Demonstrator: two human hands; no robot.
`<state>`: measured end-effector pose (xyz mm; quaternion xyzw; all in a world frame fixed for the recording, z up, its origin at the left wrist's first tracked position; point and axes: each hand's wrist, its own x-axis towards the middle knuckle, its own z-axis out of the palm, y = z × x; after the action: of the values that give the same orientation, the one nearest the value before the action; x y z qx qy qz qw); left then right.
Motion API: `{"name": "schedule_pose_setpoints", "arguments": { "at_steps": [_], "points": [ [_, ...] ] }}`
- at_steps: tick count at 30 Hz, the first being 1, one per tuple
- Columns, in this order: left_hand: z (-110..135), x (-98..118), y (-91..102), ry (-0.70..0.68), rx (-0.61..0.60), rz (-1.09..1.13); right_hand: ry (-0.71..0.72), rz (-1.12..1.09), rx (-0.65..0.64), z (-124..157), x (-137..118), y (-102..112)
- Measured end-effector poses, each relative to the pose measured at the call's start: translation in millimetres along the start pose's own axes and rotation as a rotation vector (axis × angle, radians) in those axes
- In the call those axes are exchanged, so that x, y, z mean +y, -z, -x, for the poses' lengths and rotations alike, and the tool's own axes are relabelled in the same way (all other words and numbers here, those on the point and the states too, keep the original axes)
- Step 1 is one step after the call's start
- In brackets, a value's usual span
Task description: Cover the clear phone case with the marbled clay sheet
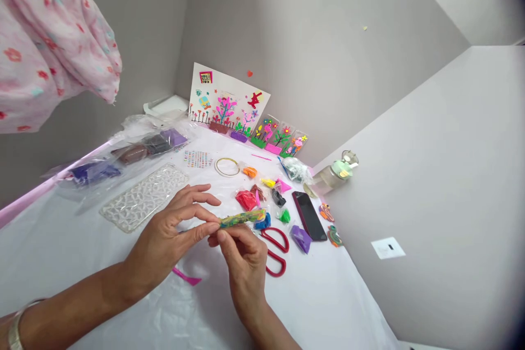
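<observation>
Wore a metal bangle (16,325) at the left wrist, nearest the lens, low in the left corner. Gripped a thin streaked roll of green, yellow and blue clay (243,217) above the white table cover (82,262). Pinched its left end between thumb and forefinger of the left hand (172,232), other fingers spread loose above. Closed the fingertips of the right hand (244,262) on the same end from below. Held the roll nearly level, just over red scissors (275,251) lying flat, one handle loop partly behind the right hand. Had a pink strip (186,277) lying on the cover beneath the left hand.

Saw small clear bags just beyond the roll, one colour of clay in each: red (246,199), orange (250,171), yellow (268,182), pink (283,186), black (278,198), green (284,215), blue (262,222) right under the roll's far end, and purple (301,238) touching a dark phone (309,215).

Saw larger clear bags farther left, in a row along the table edge, a single lump in each: dark blue (95,171), brown (133,153), dark grey (156,144), violet (174,136). Found a clear patterned tray (143,197) lying flat in front of those.

Noted a clear bottle (334,174) with a pale green cap at the right edge, tipped over toward the wall. Could not tell its contents. Noted decorated cards (227,101) leaning on the back wall.
</observation>
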<state>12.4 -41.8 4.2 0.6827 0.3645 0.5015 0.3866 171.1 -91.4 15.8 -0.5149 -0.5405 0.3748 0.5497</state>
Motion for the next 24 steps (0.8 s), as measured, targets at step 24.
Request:
{"name": "schedule_pose_setpoints", "arguments": {
  "at_steps": [24],
  "points": [
    [-8.3, -1.2, 11.1, -0.066, 0.037, -0.1, -0.181, -0.375, 0.047, -7.6, 3.6, 4.5]
  ]
}}
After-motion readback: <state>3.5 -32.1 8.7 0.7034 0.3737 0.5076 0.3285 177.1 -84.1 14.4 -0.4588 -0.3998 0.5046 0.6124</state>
